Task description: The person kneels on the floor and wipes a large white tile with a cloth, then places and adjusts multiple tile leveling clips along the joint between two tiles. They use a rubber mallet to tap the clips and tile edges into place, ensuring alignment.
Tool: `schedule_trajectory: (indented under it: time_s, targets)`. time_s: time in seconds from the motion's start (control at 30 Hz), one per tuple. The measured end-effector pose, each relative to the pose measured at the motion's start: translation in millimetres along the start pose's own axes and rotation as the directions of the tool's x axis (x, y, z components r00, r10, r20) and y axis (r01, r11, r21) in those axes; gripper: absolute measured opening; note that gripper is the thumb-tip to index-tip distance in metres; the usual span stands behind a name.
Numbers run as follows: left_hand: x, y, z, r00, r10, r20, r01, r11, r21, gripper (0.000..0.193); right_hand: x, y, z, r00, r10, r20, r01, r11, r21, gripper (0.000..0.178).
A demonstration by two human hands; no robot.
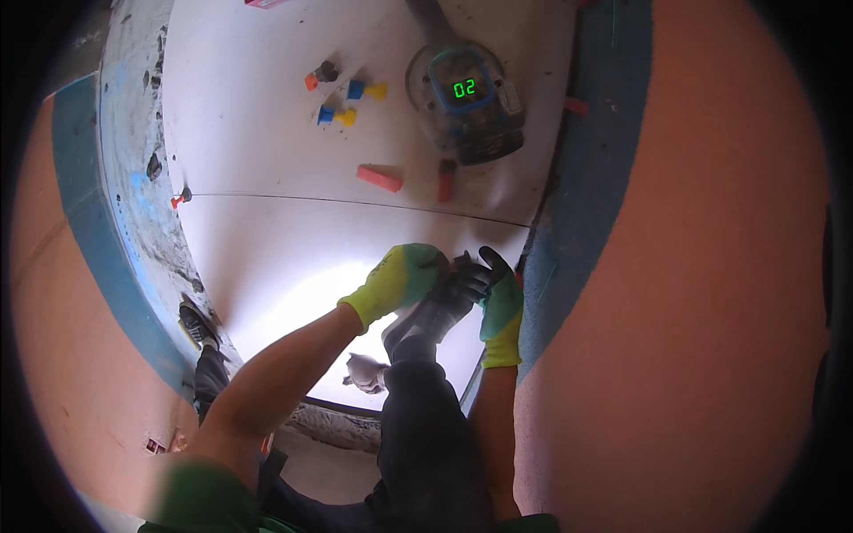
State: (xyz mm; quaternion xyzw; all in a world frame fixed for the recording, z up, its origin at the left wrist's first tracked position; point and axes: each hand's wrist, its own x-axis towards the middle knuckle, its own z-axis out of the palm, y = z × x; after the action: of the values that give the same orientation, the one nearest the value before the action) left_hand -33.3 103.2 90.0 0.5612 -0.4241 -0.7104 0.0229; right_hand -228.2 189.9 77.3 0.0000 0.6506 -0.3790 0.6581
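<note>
Near the middle of the view, a little toward four o'clock, the gloved left hand (407, 274) and right hand (501, 309) meet around a small dark piece (463, 260), above a grey shoe (412, 329) on the white floor (275, 258). The left hand's fingers bend inward, tips hidden; the right hand's thumb stands apart from its bent, dark fingers. How firmly either closes, and whether one grips the piece, I cannot tell. Good handling, I judge, means one hand as a steady anchor, the other working by its fingertips, with the piece tilted out of the gloves' shadow.

At twelve o'clock from the hands, a dark power tool (469, 124) carries a display (464, 88) with glowing green digits; the pale label (509, 98) on its side is too small to read. At eleven o'clock, two blue-and-yellow plastic pieces (355, 91) (326, 115) show no legible lettering. Dark marks on the left glove may be print, unreadable here.
</note>
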Motion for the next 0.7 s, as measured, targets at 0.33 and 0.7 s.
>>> schedule_trajectory:
  time_s: [0.33, 0.7]
  targets:
    - [48, -5, 111, 0.973, -0.218, 0.073, 0.220, 0.790, -0.572, 0.021, 31, -14, -17, 0.974, -0.076, -0.215, 0.033, 0.980, -0.198, 0.036]
    - [70, -17, 121, 0.997, -0.042, -0.061, 0.044, 0.999, 0.025, 0.029, 61, -40, -5, 0.891, 0.405, -0.205, -0.387, 0.914, 0.123, 0.030]
